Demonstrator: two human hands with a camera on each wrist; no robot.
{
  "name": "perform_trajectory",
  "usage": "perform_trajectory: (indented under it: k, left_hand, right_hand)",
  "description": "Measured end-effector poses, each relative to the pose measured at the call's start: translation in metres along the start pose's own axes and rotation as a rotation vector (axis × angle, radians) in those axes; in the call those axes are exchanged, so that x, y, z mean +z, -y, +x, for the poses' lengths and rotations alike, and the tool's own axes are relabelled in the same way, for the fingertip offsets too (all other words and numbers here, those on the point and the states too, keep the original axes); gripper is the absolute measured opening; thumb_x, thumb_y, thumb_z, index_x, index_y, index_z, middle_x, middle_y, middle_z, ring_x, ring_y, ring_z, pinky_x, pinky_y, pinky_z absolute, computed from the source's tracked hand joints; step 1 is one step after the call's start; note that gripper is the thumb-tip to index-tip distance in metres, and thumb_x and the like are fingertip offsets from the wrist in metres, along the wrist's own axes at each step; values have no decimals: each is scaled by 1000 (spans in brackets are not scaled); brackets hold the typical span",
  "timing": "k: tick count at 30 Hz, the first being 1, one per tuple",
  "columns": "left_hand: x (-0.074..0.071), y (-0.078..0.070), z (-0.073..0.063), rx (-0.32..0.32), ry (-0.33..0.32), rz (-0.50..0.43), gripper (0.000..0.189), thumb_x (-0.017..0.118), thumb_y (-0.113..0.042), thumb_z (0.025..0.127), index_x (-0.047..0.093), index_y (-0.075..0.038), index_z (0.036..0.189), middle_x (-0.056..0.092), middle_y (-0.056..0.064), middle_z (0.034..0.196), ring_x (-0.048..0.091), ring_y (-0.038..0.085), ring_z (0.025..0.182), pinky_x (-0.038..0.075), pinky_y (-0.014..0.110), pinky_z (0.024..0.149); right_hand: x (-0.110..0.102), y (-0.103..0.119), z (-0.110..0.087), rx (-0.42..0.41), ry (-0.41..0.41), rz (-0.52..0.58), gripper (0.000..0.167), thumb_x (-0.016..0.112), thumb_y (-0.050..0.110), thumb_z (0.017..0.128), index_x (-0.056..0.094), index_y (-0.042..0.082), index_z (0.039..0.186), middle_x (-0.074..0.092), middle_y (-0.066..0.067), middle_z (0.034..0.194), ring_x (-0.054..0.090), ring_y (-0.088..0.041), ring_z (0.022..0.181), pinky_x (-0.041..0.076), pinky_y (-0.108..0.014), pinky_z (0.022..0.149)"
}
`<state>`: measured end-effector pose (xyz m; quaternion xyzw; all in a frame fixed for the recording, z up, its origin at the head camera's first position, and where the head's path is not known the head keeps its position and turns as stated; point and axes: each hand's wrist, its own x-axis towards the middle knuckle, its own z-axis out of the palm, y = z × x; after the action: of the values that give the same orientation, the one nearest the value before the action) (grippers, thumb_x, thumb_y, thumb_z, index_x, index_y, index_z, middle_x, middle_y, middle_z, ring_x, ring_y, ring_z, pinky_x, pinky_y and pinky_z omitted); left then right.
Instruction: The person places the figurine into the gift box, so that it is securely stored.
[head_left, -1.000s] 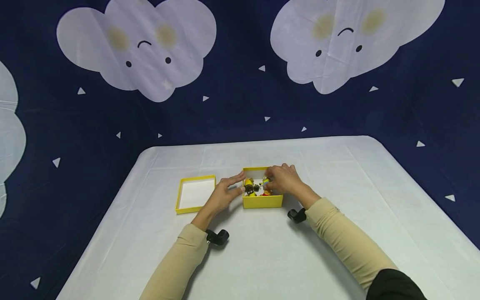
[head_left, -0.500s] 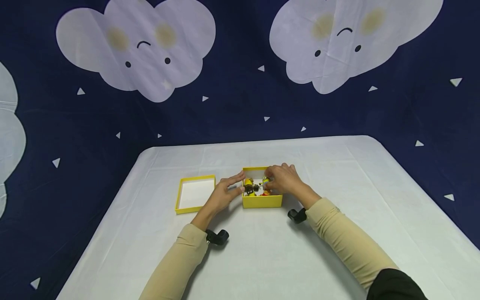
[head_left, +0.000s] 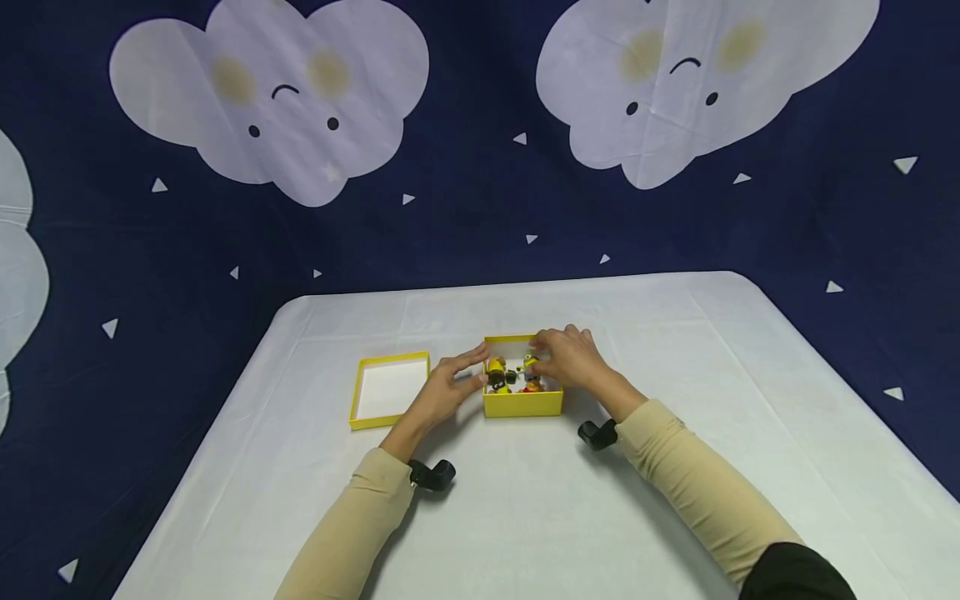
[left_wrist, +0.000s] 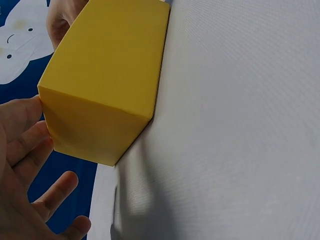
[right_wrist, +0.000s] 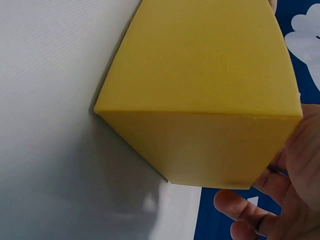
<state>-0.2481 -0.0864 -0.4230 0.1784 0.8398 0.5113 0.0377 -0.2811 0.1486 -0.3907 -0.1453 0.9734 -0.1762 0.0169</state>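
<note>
A yellow open-topped box [head_left: 522, 405] stands on the white table, holding several small yellow toy figures, one of them a dark-and-yellow figure [head_left: 497, 367] at the left. My left hand [head_left: 444, 390] spreads its fairly straight fingers against the box's left side, fingertips at the rim in the left wrist view. Over the right rim reaches my right hand [head_left: 572, 360], thumb and index finger about an upright yellow figure [head_left: 530, 362] with blue-grey on it. The fingertips' contact is partly hidden. In the right wrist view, the box wall covers part of that hand.
A yellow-rimmed box lid [head_left: 390, 390] with a white inside lies left of the box, close to the left hand. The white cloth-covered table [head_left: 510, 517] ends at a dark blue curtain [head_left: 465, 242] with clouds.
Both hands, the box and the lid keep their places. The whole head view has shifted very slightly.
</note>
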Motion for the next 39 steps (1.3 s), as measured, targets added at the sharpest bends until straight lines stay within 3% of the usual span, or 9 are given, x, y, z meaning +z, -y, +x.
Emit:
perform_trajectory:
  k: [10, 16, 23, 34, 39]
  left_hand:
    - [0, 0, -1, 63, -3, 49, 44, 58, -18, 94, 49, -10, 137, 40, -7, 150, 33, 25, 137, 25, 52, 114]
    - [-2, -4, -6, 97, -57, 79, 42, 57, -17, 94, 52, -11, 135, 43, -1, 148, 38, 27, 132, 28, 51, 112]
    - [-8, -14, -16, 32, -108, 137, 42, 58, -22, 94, 53, -17, 135, 52, 6, 141, 42, 28, 132, 33, 51, 110]
    - [-24, -24, -36, -52, -181, 142, 42, 60, -22, 92, 54, -18, 134, 50, 10, 139, 39, 30, 134, 33, 54, 110]
    - [-34, -26, -46, -81, -181, 151, 46, 62, -22, 91, 53, -17, 135, 47, 14, 141, 38, 31, 134, 32, 54, 110]
  right_hand:
    - [-4, -4, -7, -15, -66, 56, 46, 72, 37, 81, 64, 14, 120, 67, -4, 119, 51, -25, 98, 30, -34, 77]
    - [-3, -7, -14, -29, -162, 78, 43, 71, 37, 81, 66, 15, 117, 67, -6, 119, 49, -24, 92, 30, -35, 76]
    - [-4, -1, -20, -46, -229, 101, 45, 71, 36, 81, 64, 15, 120, 66, -9, 119, 47, -25, 91, 32, -38, 79]
    - [-3, 22, -31, -96, -242, 225, 49, 68, 32, 85, 57, 10, 128, 62, -9, 125, 47, -25, 101, 36, -38, 86]
    - [0, 37, -35, -115, -240, 250, 53, 69, 32, 85, 53, 10, 131, 61, -7, 126, 47, -25, 107, 39, -40, 89]
